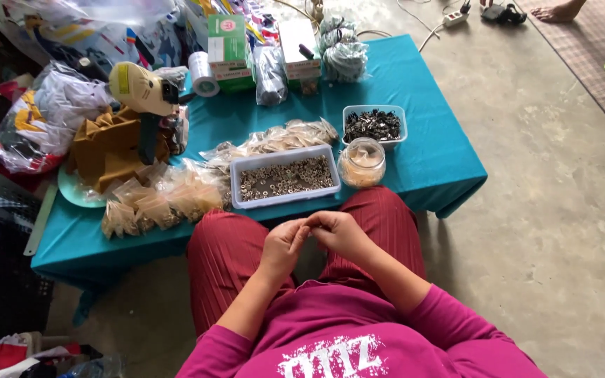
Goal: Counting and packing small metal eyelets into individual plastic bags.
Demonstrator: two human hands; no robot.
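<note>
The left hand [283, 246] and the right hand [341, 233] meet over the lap, just near of the low table draped in teal cloth [421, 161]. Their fingertips are pressed together around something very small at the point where they touch; it is too tiny to make out, so its long axis and which way it points cannot be told. It sits between the two sets of fingertips, above the red pleated trousers [229, 259].

Just beyond the hands stands a shallow clear plastic tray of small pale metal rings [286, 176], with a round clear jar [362, 162] to its right and a smaller tub of dark parts [374, 126] farther back. Small filled clear bags [155, 203] lie to the left.

To work such a small piece well, it seems wise to keep the fingertips close and low over the lap, so that a dropped part lands on cloth.
</note>
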